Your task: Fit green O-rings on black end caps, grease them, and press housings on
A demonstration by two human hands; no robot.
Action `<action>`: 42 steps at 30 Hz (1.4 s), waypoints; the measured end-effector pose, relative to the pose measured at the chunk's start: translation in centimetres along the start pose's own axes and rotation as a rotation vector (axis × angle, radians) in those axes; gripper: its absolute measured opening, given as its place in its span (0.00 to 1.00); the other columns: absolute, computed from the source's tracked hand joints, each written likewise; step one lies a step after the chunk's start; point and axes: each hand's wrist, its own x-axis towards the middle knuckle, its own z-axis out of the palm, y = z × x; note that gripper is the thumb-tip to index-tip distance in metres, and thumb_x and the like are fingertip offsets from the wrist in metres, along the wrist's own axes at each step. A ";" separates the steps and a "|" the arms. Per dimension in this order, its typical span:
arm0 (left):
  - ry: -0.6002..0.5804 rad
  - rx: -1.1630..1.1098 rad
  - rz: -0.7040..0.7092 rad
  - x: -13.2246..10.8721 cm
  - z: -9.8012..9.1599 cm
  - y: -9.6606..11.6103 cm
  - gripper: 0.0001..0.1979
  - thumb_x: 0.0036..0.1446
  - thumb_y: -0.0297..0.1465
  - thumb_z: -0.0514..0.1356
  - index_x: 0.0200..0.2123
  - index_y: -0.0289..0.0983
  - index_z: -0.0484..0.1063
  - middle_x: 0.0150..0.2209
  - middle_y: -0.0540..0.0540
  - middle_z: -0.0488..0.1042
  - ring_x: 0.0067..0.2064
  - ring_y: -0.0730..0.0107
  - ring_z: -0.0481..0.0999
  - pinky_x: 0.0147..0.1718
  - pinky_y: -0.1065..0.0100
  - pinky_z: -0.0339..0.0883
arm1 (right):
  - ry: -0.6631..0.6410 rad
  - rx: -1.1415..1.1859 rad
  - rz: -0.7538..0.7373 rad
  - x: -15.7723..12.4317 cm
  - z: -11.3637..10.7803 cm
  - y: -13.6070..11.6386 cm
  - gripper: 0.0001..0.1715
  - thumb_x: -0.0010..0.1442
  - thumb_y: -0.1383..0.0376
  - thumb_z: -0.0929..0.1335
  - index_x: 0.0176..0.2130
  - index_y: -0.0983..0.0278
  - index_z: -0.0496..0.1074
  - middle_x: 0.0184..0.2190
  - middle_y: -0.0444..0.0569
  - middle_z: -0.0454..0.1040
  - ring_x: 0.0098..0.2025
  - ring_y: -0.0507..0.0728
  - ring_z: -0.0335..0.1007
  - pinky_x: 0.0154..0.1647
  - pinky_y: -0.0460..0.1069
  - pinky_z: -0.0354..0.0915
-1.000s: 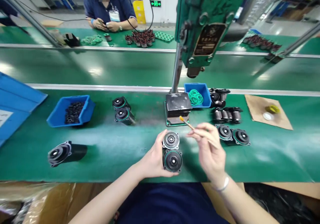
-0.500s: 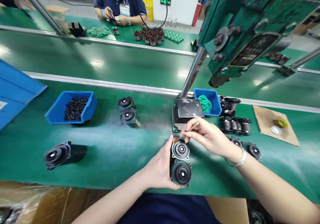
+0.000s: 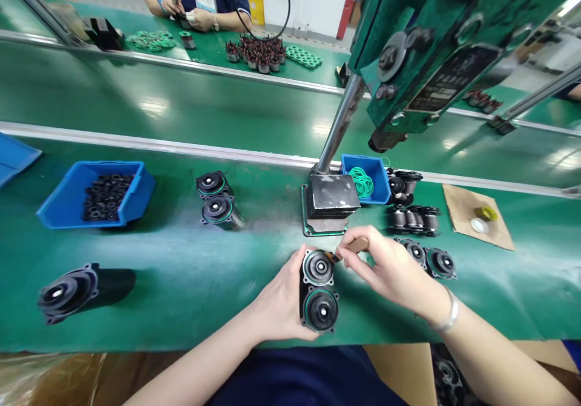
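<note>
My left hand [image 3: 285, 297] is wrapped round the left side of two black cylindrical motor housings standing against each other on the bench. The farther motor housing [image 3: 319, 267] shows a bright metal rim and a pale shaft tip at its centre. A green ring runs round inside the rim of the nearer motor housing [image 3: 321, 310]. Between the thumb and fingers of my right hand [image 3: 379, 261] is a small brush [image 3: 358, 245] with a wooden handle. Its bristles meet the right edge of the farther housing's rim.
Behind my hands stands a green press [image 3: 333, 194]. A blue bin of green rings [image 3: 362, 182], motor parts [image 3: 413, 219] and cardboard with a yellow jar [image 3: 487, 213] lie right. Leftward are housings [image 3: 218, 209], a lying housing [image 3: 86, 291] and a bin of black rings [image 3: 97, 212]. A co-worker [image 3: 195, 0] sits opposite.
The brush has gone from the far left part of the rim round to its right side, its handle now tilted differently. My left hand keeps its hold. The whole view has shifted slightly.
</note>
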 end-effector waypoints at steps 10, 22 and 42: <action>0.021 0.007 0.032 -0.1 0.2 -0.1 0.75 0.38 0.37 0.75 0.68 0.42 0.14 0.67 0.28 0.49 0.67 0.35 0.59 0.59 0.39 0.64 | 0.240 0.235 -0.017 -3.2 3.8 -2.5 0.08 0.65 0.69 0.67 0.41 0.61 0.62 0.30 0.44 0.78 0.35 0.51 0.79 0.36 0.44 0.75; 0.074 0.057 0.051 0.0 0.4 -0.1 0.75 0.38 0.44 0.74 0.68 0.39 0.17 0.69 0.25 0.46 0.68 0.33 0.55 0.61 0.40 0.61 | 0.155 -0.132 -0.183 0.7 3.9 -2.4 0.06 0.66 0.68 0.66 0.44 0.62 0.64 0.35 0.48 0.76 0.33 0.52 0.75 0.35 0.48 0.73; 0.103 0.012 0.124 0.4 0.4 -0.2 0.69 0.40 0.40 0.72 0.69 0.38 0.21 0.66 0.28 0.51 0.68 0.33 0.55 0.62 0.40 0.59 | -0.130 -0.242 -0.519 -2.7 0.4 -3.1 0.11 0.64 0.74 0.62 0.46 0.68 0.69 0.43 0.56 0.78 0.45 0.56 0.75 0.49 0.53 0.75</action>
